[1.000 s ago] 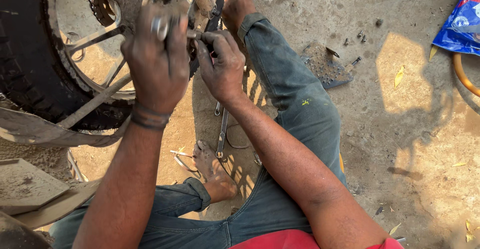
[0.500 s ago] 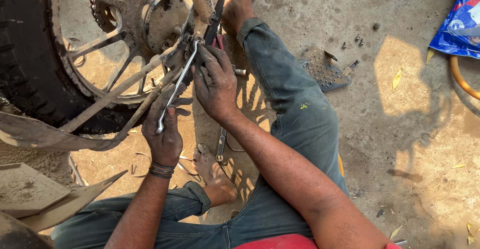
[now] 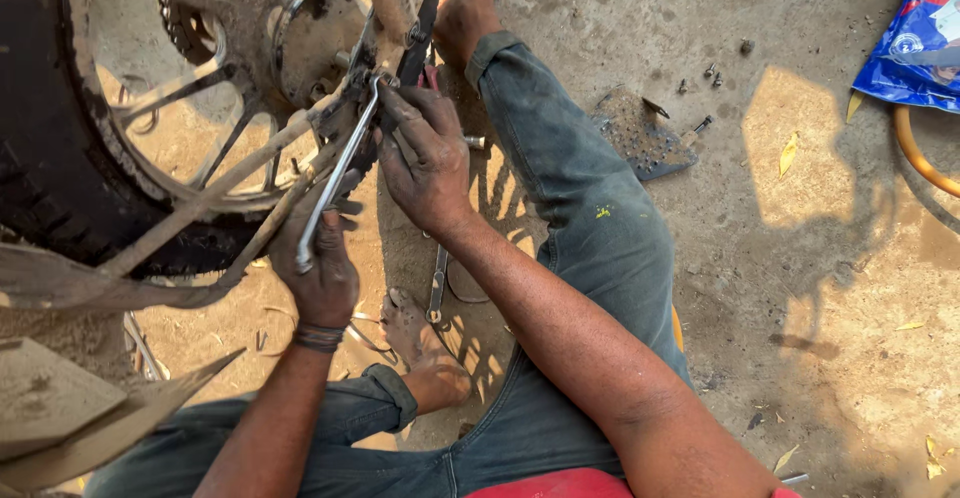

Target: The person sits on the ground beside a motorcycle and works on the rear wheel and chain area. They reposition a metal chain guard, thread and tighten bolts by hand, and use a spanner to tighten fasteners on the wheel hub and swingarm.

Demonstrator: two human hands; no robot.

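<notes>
Your left hand [image 3: 322,270] is closed around the lower end of a long metal wrench [image 3: 336,176], whose upper end sits at the hub of the spoked wheel [image 3: 150,148]. Your right hand [image 3: 425,156] presses its fingers against the wrench head there, beside the hub.

Two hands: left hand [image 3: 322,270], right hand [image 3: 425,158]. One wrench [image 3: 338,173], one wheel [image 3: 150,108], two bare feet, one perforated plate [image 3: 640,133], one blue bag [image 3: 920,38].

bright smooth metal wrench [image 3: 335,183], dusty matt metal wheel [image 3: 215,193] with rough black rubber tyre [image 3: 40,158], glossy blue plastic bag [image 3: 915,43], rough dirt ground [image 3: 800,288].
</notes>
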